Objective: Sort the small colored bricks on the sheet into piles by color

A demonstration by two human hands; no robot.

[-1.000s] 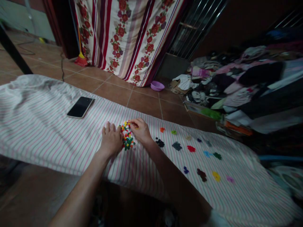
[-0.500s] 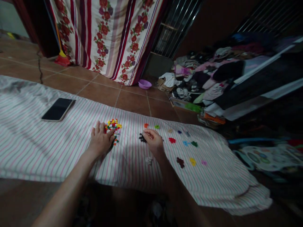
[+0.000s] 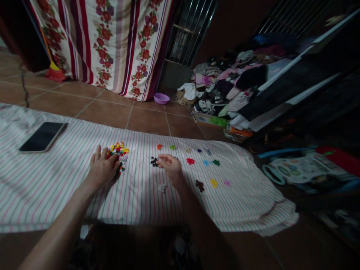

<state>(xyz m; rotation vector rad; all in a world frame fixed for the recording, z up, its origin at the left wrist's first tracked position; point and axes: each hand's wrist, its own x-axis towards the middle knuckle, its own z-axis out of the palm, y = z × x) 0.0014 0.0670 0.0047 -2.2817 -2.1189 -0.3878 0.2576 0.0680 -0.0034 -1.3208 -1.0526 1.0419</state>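
My left hand [image 3: 101, 167] rests with fingers spread at the edge of a mixed pile of small colourful pieces [image 3: 121, 148], touching some of them. Its palm faces down on the striped cloth [image 3: 135, 202]. Thumb and fingers of my right hand [image 3: 171, 167] are pinched together right beside a small cluster of black pieces [image 3: 153, 162]; whatever is between the fingertips is too small to make out. Around it lie single-colour clusters: orange [image 3: 159, 146], light green [image 3: 172, 147], red [image 3: 190, 161], white [image 3: 162, 188], brown [image 3: 200, 185], yellow [image 3: 214, 183] and several others.
A phone [image 3: 43, 137] lies on the cloth at the left. Beyond the cloth are a purple basin [image 3: 161, 98], a floral curtain [image 3: 118, 48], a red broom [image 3: 55, 73] and a heap of clothes [image 3: 225, 82]. A patterned plastic item [image 3: 295, 168] stands at the right.
The whole view has shifted, so everything sits further left in the picture. My right hand stays by the black pieces and my left hand by the mixed pile.
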